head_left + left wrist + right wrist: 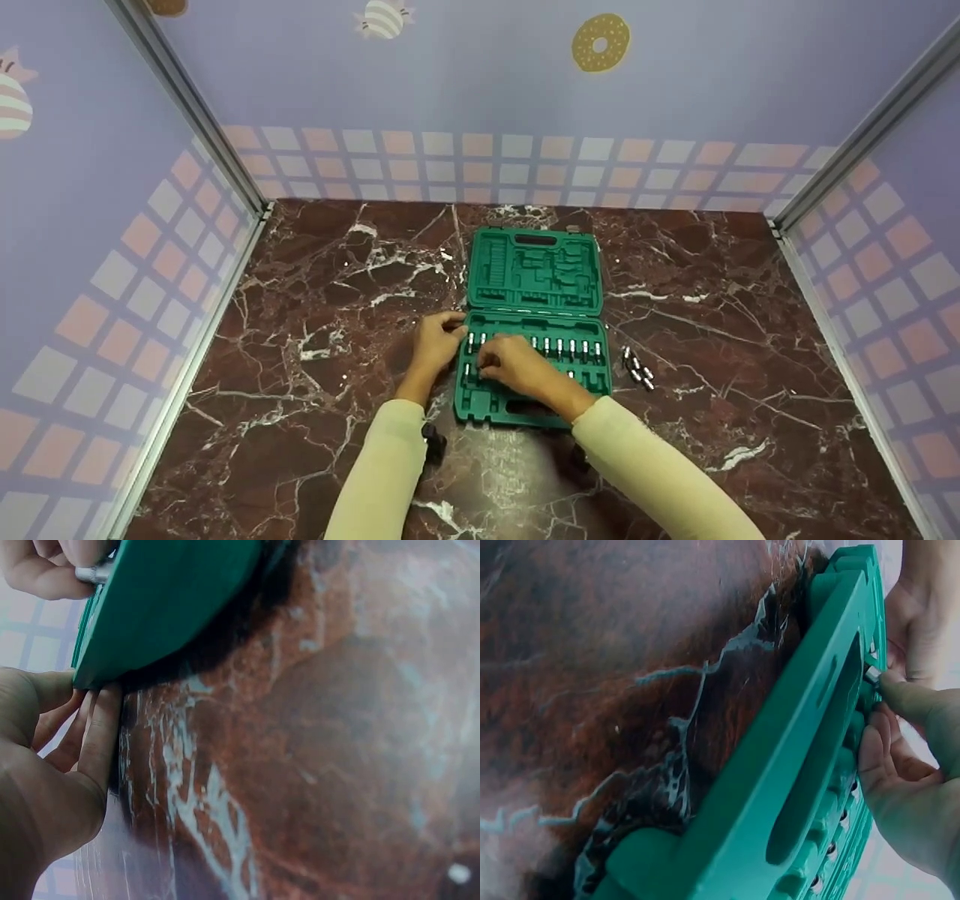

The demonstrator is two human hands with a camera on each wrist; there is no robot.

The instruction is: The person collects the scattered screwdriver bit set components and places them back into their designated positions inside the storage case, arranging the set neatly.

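Note:
A green socket-set case lies unfolded on the table, its lid toward the back wall. Metal bit sockets stand in a row in its near half, with a few in the row below. At the case's left edge, my left hand rests thumb and fairly straight fingertips against the side wall. My right hand reaches over the lower row, thumb and fingers bent together in a pinch at a small bit socket, mostly hidden by the fingers. Beside those fingers a silver socket end shows past the case rim.
Several loose bit sockets lie in a small cluster on the table right of the case. The dark red marble-patterned table is enclosed by patterned panels at the back and both sides. Dark wrist devices show under the sleeves.

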